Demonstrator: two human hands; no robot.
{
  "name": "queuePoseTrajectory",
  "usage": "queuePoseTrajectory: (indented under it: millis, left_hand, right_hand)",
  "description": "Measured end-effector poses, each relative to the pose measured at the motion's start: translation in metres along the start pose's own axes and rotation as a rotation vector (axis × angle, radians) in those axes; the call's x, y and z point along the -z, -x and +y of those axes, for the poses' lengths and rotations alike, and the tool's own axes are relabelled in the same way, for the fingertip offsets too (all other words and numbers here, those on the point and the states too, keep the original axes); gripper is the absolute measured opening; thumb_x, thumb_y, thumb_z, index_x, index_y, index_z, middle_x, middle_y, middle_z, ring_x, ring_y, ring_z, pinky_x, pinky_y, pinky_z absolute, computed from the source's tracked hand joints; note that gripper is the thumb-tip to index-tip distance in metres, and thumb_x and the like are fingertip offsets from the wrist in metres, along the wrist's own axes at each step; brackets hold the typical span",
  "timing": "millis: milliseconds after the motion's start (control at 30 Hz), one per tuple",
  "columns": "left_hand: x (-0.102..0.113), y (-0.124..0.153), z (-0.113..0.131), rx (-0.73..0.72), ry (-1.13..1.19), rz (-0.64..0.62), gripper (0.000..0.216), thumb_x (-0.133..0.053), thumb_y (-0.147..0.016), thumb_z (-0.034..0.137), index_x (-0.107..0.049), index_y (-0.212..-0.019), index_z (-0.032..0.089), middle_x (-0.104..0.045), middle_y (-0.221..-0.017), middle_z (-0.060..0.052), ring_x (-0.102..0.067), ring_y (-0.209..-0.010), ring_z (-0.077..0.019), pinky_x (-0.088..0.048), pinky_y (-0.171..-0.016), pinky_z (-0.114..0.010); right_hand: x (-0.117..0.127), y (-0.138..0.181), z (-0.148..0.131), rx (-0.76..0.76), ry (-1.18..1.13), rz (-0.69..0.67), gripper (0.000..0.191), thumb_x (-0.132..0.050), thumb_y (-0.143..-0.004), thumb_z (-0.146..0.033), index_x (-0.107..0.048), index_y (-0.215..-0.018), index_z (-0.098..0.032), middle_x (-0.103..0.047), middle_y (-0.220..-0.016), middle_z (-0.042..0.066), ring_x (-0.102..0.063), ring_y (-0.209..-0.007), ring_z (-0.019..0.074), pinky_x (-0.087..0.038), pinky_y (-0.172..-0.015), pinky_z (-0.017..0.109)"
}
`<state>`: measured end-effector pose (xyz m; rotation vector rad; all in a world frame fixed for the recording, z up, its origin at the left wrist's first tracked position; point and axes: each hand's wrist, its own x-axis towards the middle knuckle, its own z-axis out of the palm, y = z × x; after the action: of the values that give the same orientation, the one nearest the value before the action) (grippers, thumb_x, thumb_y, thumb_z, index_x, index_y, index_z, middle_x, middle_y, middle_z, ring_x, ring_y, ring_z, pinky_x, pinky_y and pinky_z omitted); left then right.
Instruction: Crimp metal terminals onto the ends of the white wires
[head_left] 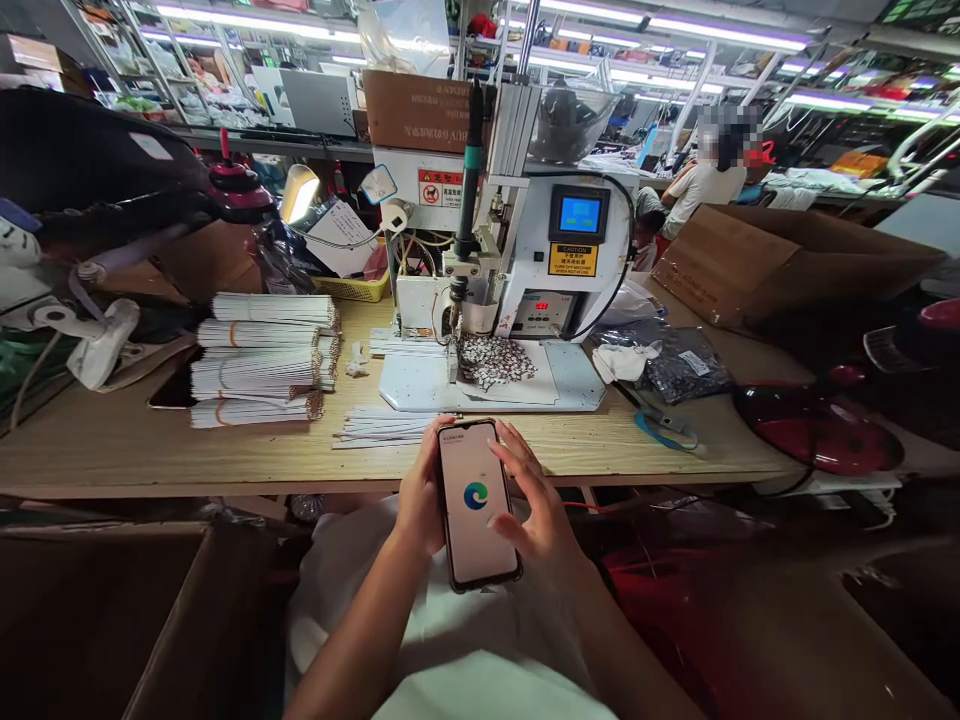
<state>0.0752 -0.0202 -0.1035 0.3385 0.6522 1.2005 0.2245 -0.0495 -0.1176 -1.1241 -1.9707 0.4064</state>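
A smartphone (pixel 466 545) is held upright over my lap, at the table's front edge. Its pale screen shows a round blue-green swirl logo. My left hand (pixel 422 500) wraps round the phone's left side, fingers mostly hidden behind it. Over the right half of the screen hovers my right hand (pixel 536 505), fingers apart and slightly bent; whether a fingertip touches the glass I cannot tell. Just beyond the phone, loose white strips (pixel 386 427) lie on the table. Behind them stands a machine (pixel 517 290) with a heap of small dark-and-white pieces (pixel 499 362) on its base plate.
Bundles of white strips (pixel 259 360) are stacked at the left. To the right lie a dark plastic bag (pixel 686 362), a blue-handled tool (pixel 664 430) and a red lamp-like object (pixel 825 430). An open carton (pixel 735 265) stands behind them. A person (pixel 705 190) sits farther back.
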Motion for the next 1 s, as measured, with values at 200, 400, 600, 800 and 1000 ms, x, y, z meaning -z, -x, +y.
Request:
queuePoseTrajectory:
  millis: [200,400,600,800,1000]
  left_hand:
    - [0.000,0.003,0.008,0.117,0.060,-0.131,0.045,-0.047,-0.085,0.040,-0.043,-0.129,0.031,-0.059,-0.117,-0.004,-0.060,-0.098,-0.0235,-0.045,-0.088,-0.040]
    - [0.001,0.006,0.011,0.170,0.084,-0.134,0.043,-0.046,-0.086,0.042,-0.045,-0.127,0.030,-0.062,-0.110,-0.005,-0.062,-0.092,-0.0243,-0.045,-0.086,-0.042]
    - [-0.001,0.008,0.010,0.166,0.102,-0.144,0.038,-0.047,-0.086,0.040,-0.050,-0.121,0.027,-0.063,-0.105,-0.004,-0.061,-0.089,-0.0214,-0.045,-0.086,-0.037]
    - [0.000,0.008,0.009,0.158,0.100,-0.177,0.032,-0.046,-0.086,0.039,-0.054,-0.114,0.026,-0.064,-0.100,-0.003,-0.061,-0.090,-0.0217,-0.045,-0.087,-0.037]
    - [0.000,0.011,0.012,0.176,0.102,-0.177,0.039,-0.046,-0.086,0.042,-0.049,-0.122,0.027,-0.060,-0.113,-0.006,-0.060,-0.096,-0.0252,-0.045,-0.087,-0.041]
  right_hand:
    - [0.002,0.001,-0.001,0.000,-0.010,-0.007,0.072,-0.035,-0.080,-0.066,-0.032,-0.138,-0.024,-0.029,-0.145,0.008,-0.020,-0.135,0.0283,-0.023,-0.107,0.050]
    - [0.004,0.004,-0.003,-0.034,0.021,-0.011,0.071,-0.034,-0.080,-0.067,-0.036,-0.136,-0.024,-0.017,-0.150,0.007,-0.018,-0.135,0.0303,-0.023,-0.107,0.050]
    - [0.004,-0.002,-0.005,-0.043,0.076,-0.060,0.076,-0.036,-0.077,-0.069,-0.036,-0.137,-0.024,-0.006,-0.151,0.007,-0.014,-0.136,0.0315,-0.021,-0.107,0.050]
    - [0.005,-0.003,-0.006,-0.050,0.075,-0.037,0.077,-0.034,-0.078,-0.069,-0.030,-0.140,-0.024,-0.008,-0.151,0.009,-0.016,-0.135,0.0319,-0.028,-0.104,0.050]
    - [0.008,0.004,-0.009,-0.058,0.032,-0.026,0.073,-0.036,-0.078,-0.067,-0.035,-0.137,-0.025,-0.012,-0.150,0.008,-0.017,-0.135,0.0318,-0.026,-0.106,0.050]
